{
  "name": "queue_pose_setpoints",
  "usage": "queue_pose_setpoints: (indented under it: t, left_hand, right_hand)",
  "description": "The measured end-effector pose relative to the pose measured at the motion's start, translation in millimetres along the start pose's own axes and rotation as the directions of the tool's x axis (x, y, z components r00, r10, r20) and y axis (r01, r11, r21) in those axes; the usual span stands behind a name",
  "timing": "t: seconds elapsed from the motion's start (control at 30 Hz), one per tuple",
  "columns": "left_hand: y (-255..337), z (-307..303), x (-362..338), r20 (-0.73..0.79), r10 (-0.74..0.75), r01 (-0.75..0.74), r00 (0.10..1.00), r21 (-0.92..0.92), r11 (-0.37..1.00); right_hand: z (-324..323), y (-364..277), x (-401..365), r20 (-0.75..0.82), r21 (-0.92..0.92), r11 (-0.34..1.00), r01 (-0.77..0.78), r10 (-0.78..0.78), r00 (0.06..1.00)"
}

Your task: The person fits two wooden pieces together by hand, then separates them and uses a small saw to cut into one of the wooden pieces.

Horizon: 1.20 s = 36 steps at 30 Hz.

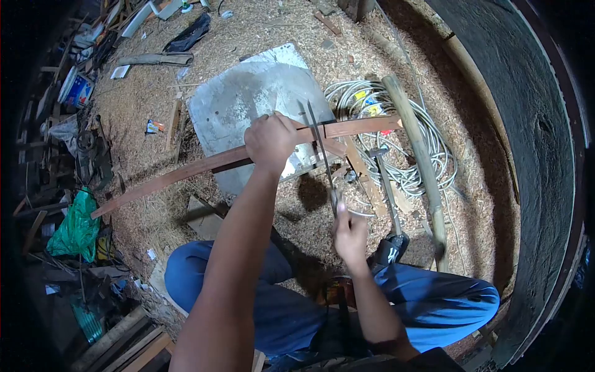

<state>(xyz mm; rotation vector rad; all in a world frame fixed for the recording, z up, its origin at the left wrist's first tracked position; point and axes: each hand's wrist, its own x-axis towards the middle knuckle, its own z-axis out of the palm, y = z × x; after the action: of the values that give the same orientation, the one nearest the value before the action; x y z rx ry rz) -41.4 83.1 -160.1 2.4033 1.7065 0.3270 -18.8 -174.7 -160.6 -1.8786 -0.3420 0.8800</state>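
A long reddish wooden strip (180,176) lies across a grey metal plate (229,93). My left hand (271,140) is closed around the strip over the plate, fingers wrapped on it. To its right, my right hand (351,235) is closed on the near end of a long thin saw (319,136), whose blade crosses the strip just right of my left hand. A shorter wooden piece (334,147) shows beneath the strip beside the blade. Whether the blade has cut into the wood cannot be made out.
Right of the plate are a coiled cable (443,164), a wooden pole (414,133) and a hammer (389,192). A green bag (77,226) and scrap wood lie at left. Wood shavings (260,31) cover the ground. A dark curved wall stands at right.
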Motion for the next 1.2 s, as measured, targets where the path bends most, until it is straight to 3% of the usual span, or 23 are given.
queue_pose_setpoints:
  t: [0.17,0.2,0.27,0.57,0.73,0.8,0.93,1.0,1.07,1.2]
  left_hand:
    - [1,-1,0,0.012,-0.032,0.032,0.999,0.026,0.999]
    - [1,0,0,0.016,-0.033,0.032,0.999,0.027,0.999]
    - [2,2,0,0.015,-0.032,0.031,0.999,0.028,0.999]
    - [2,-2,-1,0.034,-0.05,0.05,0.998,-0.001,0.999]
    - [2,-1,1,0.057,-0.057,0.057,0.997,0.009,0.998]
    - [2,0,1,0.05,-0.052,0.051,0.997,0.016,0.999]
    - [1,0,2,0.038,-0.06,0.06,0.997,0.006,0.998]
    - [-1,2,1,0.015,-0.029,0.029,0.999,0.0,1.0]
    - [0,2,0,-0.018,-0.003,0.003,1.0,-0.001,1.0]
    - [1,-2,2,0.006,-0.02,0.02,1.0,0.005,1.0]
  right_hand:
    - [-2,10,-24,-0.033,0.124,0.992,-0.03,0.035,0.999]
    - [1,6,-12,-0.038,0.123,0.992,-0.034,0.039,0.999]
    - [8,-6,24,-0.032,-0.078,0.996,0.044,-0.046,0.998]
    - [-5,15,-20,-0.028,0.068,0.997,-0.036,0.038,0.999]
    - [6,-4,15,-0.03,-0.062,0.997,0.035,-0.037,0.999]
    - [-3,-4,-6,-0.004,0.054,0.998,-0.017,0.017,1.0]
    - [-12,13,-21,-0.009,0.106,0.986,-0.128,0.129,0.992]
    - [-4,5,3,-0.034,-0.032,0.999,-0.02,0.019,0.999]
    - [9,-3,21,-0.026,-0.013,1.0,0.003,-0.004,1.0]
    - [-1,10,-14,-0.01,0.052,0.997,-0.06,0.061,0.998]
